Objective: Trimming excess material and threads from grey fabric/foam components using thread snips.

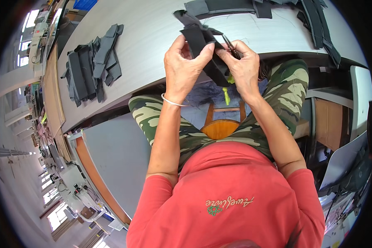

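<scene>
My left hand (182, 70) pinches a black fabric strip (196, 39) between thumb and fingers, lifted over the table's near edge. Beside it my right hand (243, 68) is closed round a pair of dark thread snips (230, 46), its thumb and fingertips also at the strip. The snips' blades point up and away from me. Below the right hand dangles a bright yellow-green tie or tag (226, 96); what it is fixed to is hidden. The strip's lower end hangs down between my hands.
A pile of dark grey fabric strips (93, 66) lies on the pale table (140, 45) at the left. More strips (235, 6) lie along the far side, and another bundle (318, 25) reaches over the right edge. Loose threads are scattered about. A wooden stool (221, 129) shows between my legs.
</scene>
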{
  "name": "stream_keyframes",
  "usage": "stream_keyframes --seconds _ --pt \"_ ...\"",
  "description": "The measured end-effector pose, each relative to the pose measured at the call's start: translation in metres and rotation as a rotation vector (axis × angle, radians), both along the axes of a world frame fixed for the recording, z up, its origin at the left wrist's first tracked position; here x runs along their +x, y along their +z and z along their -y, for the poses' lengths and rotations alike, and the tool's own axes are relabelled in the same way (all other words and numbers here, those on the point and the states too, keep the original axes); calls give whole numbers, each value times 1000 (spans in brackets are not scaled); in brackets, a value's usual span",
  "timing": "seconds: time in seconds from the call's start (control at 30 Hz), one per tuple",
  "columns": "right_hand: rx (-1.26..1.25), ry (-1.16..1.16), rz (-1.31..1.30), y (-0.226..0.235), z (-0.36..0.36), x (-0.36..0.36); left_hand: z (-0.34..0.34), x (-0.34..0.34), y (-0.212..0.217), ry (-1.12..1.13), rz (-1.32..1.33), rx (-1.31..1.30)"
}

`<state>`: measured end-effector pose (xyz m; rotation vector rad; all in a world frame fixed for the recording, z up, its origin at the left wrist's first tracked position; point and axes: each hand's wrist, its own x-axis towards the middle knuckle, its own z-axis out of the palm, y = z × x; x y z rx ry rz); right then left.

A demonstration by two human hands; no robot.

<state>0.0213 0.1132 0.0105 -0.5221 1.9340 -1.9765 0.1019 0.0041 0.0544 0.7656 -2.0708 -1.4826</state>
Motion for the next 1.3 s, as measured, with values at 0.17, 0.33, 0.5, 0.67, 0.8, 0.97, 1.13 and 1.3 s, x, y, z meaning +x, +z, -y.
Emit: stream_keyframes --seconds 0.17,0.33,0.5,0.67,0.8,0.97,1.13,1.3 --pt "134 -14 -225 -5 2 -10 3 1 -3 -59 -172 379" --pt "192 23 -273 -12 -1 -19 6 -7 -18 -145 -291 524" --pt "400 69 -271 10 -24 -34 8 -12 -23 -182 -280 530" --pt "332 129 -344 19 -42 -40 18 -17 -20 -195 -232 436" --pt "362 275 -434 25 -47 -36 23 -24 -17 -220 -134 313" --pt "412 259 -710 9 -47 -37 30 -27 -23 -255 -135 458" --pt "448 231 -894 1 -45 -37 29 -27 -23 -252 -106 453" --pt "459 198 -1014 0 -43 -35 28 -26 -25 -255 -113 425"
